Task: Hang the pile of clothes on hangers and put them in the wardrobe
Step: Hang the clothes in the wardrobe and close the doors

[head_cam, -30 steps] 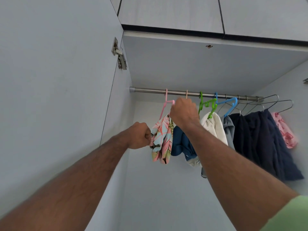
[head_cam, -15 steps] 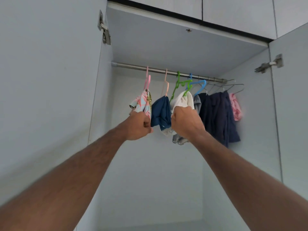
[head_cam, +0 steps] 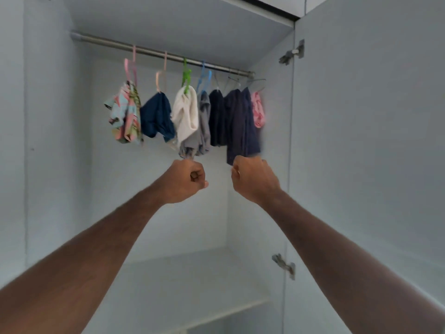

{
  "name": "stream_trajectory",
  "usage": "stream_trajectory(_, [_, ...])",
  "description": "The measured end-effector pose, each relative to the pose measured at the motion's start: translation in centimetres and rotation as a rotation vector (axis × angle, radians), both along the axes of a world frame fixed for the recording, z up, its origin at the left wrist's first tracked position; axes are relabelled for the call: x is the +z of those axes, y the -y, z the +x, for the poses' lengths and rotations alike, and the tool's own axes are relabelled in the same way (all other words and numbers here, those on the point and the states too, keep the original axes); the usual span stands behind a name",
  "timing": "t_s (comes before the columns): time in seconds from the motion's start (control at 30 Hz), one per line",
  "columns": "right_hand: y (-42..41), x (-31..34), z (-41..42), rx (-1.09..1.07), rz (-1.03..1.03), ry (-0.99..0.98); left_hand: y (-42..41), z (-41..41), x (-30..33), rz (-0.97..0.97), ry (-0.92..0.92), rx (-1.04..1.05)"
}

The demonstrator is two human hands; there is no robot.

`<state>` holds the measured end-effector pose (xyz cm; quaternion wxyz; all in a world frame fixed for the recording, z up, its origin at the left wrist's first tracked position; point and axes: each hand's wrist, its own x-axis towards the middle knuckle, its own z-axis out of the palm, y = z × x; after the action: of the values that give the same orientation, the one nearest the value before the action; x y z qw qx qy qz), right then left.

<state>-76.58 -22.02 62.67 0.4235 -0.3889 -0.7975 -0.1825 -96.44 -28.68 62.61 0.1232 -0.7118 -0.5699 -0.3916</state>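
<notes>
Several garments hang on hangers from the metal rail inside the open wardrobe. From the left: a patterned pink and teal garment on a pink hanger, a dark blue garment on a peach hanger, a white garment on a green hanger, a grey garment on a blue hanger, dark navy clothes and a pink garment on wire hangers. My left hand is a closed fist below the grey garment, holding nothing. My right hand is curled just under the navy clothes, empty.
The wardrobe's right door stands open with hinges on its edge. The left wall is close by. A pale shelf lies below the hanging clothes.
Both hands have let go of the clothes and dropped below them. The view has tilted down, and the patterned and dark blue garments now hang free.
</notes>
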Motion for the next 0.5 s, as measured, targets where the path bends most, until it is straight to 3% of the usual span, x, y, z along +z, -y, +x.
stream_trajectory(0.27, [1.1,-11.2,17.7,0.035,-0.114,-0.011,-0.6,17.9,-10.0,-0.114,0.146,-0.116])
stream_trajectory(0.5, [1.7,-20.7,32.2,0.02,-0.153,-0.041,-0.8,31.3,-17.3,-0.263,0.171,-0.244])
